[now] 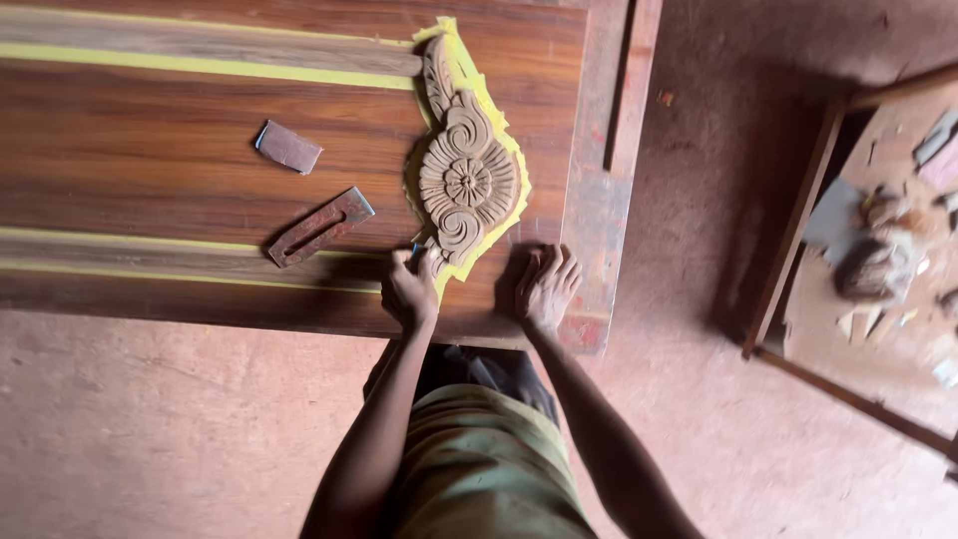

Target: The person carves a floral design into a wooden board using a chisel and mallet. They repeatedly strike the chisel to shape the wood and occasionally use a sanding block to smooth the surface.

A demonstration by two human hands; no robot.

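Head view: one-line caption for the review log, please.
Left hand works the lower tip of a carved wooden floral ornament on a wooden door panel; right hand braces flat beside it.

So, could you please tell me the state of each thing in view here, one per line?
Carving: flat on the panel, yellow paper under it.
Panel: lying flat, yellow stripes across it.
Left hand: closed on a small tool at the carving's near tip.
Right hand: open, fingers pressed on the panel.
Sandpaper: loose on the panel.
Slotted metal piece: flat on the panel, untouched.
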